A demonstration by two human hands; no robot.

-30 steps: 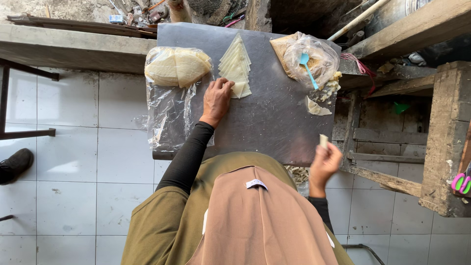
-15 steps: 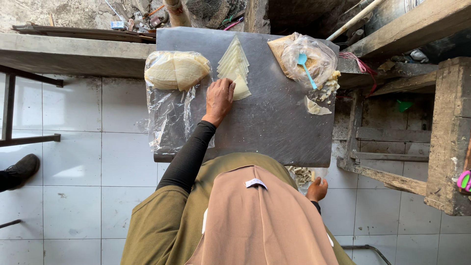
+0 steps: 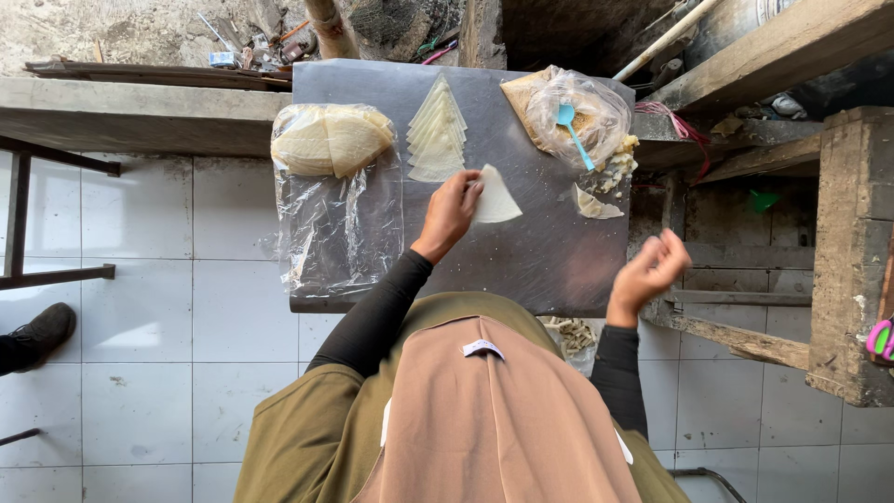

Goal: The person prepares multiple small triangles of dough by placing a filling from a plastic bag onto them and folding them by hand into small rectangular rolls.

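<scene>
My left hand (image 3: pixel 450 212) pinches one pale triangular dough wrapper (image 3: pixel 496 197) just off the stack of wrappers (image 3: pixel 438 130) on the grey metal tray (image 3: pixel 521 270). My right hand (image 3: pixel 649 272) hovers at the tray's right edge, fingers loosely curled, holding nothing I can see. A small folded piece of dough (image 3: pixel 594 205) lies on the tray between both hands.
A clear plastic bag of round wrappers (image 3: pixel 328 142) lies on the tray's left. A bag of filling with a blue spoon (image 3: pixel 575 129) sits at the back right. Wooden beams (image 3: pixel 838 251) stand on the right, a person's shoe (image 3: pixel 37 331) at the far left on the tiled floor.
My left hand lifted one wrapper off the stack and drew it right. My right hand, which held a small piece and dropped below the tray, has come up beside the tray.
</scene>
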